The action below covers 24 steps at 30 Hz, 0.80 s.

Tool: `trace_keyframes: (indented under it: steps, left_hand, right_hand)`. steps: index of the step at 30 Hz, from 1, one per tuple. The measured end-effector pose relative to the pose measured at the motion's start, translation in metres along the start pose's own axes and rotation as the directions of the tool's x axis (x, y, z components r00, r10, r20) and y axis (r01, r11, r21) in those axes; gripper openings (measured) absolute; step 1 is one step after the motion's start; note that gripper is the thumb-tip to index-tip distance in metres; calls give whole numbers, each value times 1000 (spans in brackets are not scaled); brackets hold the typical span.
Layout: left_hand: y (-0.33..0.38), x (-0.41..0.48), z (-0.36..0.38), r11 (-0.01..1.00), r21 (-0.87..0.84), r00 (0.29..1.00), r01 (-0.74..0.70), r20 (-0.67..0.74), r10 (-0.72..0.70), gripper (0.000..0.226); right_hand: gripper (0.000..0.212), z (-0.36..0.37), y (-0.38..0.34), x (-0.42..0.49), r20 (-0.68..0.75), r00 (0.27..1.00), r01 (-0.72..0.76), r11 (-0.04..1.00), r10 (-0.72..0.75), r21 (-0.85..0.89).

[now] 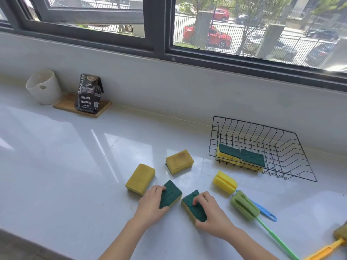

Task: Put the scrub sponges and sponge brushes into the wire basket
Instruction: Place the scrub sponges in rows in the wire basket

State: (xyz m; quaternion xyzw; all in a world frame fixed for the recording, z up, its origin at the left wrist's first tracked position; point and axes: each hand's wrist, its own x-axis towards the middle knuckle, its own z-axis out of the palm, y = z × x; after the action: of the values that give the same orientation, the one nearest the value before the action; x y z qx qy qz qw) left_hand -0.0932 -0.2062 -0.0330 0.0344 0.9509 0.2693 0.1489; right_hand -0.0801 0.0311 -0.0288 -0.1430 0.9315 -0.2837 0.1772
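Observation:
My left hand grips a scrub sponge, green side up, on the white counter. Beside it my right hand grips a second green-topped sponge. Two more sponges lie yellow side up behind them, one at the left and one further back. The black wire basket at the right holds two sponges along its near left side. A yellow sponge brush with a blue handle and a green sponge brush with a green handle lie between my hands and the basket.
A third brush with an orange-yellow handle pokes in at the bottom right corner. Far left at the back stand a white cup and a dark coffee bag on a wooden tray. A window wall runs behind the counter.

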Motion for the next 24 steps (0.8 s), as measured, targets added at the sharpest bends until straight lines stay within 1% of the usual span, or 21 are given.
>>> trace_keyframes:
  steps: [3, 5, 7, 10, 14, 16, 19, 24]
  left_hand:
    - [2, -6, 10, 999, 33, 998, 5, -58, -3, 65]
    - [2, -10, 17, 999, 42, 995, -2, -97, 6, 66]
    - [4, -13, 22, 999, 48, 991, -12, -134, 19, 65]
    - [6, -17, 24, 998, 60, 986, -14, -163, 24, 63]
    - [10, -21, 25, 998, 69, 989, -14, -145, 24, 61]
    - [15, -22, 26, 998, 69, 990, 3, -144, 7, 59]
    - [25, -24, 32, 996, 69, 990, 51, -136, -41, 57]
    - [47, -24, 44, 992, 112, 991, 66, -126, -51, 52]
  right_hand:
    - [33, -4, 1, -3, 40, 999, 25, 996, -21, -85]
    - [29, 0, 1, -10, 25, 999, 50, 992, -48, -114]
    - [27, 8, 3, -18, -20, 996, 80, 986, -84, -144]
    - [27, 9, 4, -25, -42, 995, 83, 988, -89, -131]
    - [25, 6, 8, -32, -39, 997, 64, 991, -69, -115]
    - [34, 6, 14, -38, -21, 998, 63, 988, -66, -141]
    - [53, 2, 21, -52, 59, 997, 62, 987, -53, -151]
    - [50, -10, 29, -73, 136, 991, 22, 995, -9, -96]
